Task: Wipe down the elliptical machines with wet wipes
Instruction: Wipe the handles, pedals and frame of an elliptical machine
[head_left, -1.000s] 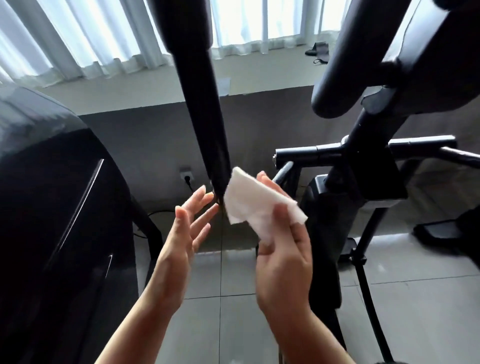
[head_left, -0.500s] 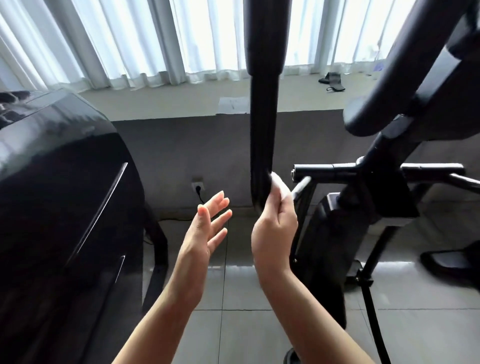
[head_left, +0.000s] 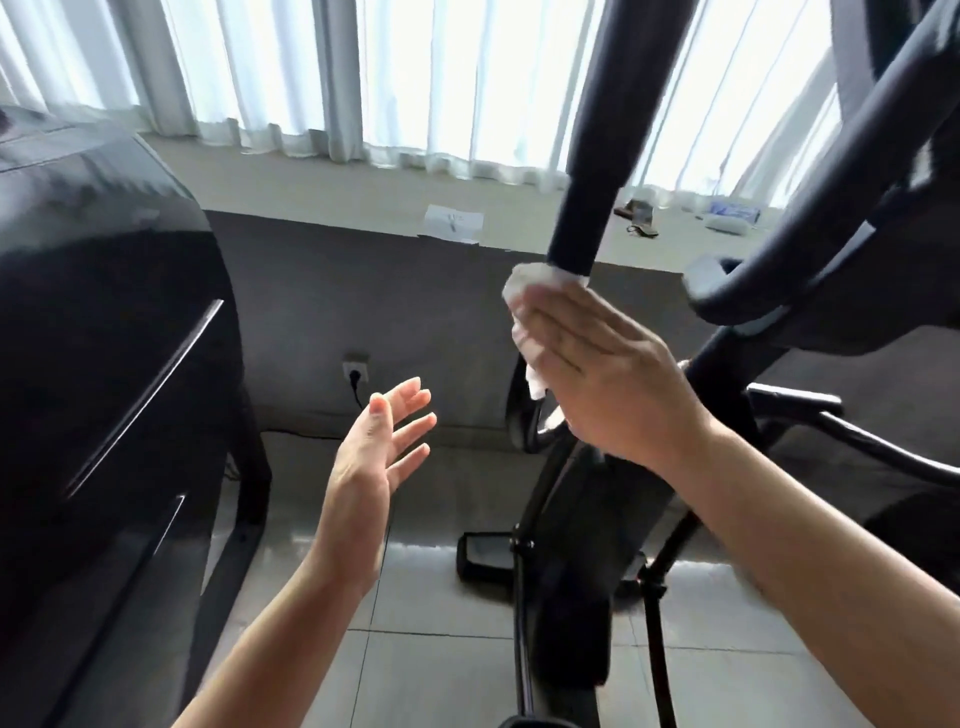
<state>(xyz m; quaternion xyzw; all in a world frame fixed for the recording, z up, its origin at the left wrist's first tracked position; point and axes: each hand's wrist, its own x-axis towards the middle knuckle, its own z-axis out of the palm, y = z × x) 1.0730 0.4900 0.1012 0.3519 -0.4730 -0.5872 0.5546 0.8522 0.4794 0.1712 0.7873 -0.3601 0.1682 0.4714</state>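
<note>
right hand (head_left: 602, 374) flat, pressed crumpled white wet wipe (head_left: 524, 301) against round black handlebar (head_left: 587, 182), left hand (head_left: 374, 447) released, fingers spread

White wipe (head_left: 524, 291), black handlebar (head_left: 592, 156), grey tiles (head_left: 441, 649)

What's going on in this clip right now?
A person is wiping an elliptical machine. The right hand presses a white wet wipe against the black handlebar, just under its thicker grip. The left hand is open in the air beside it, holding nothing. A pack on the window ledge may be wipes, but it is blurred.
</note>
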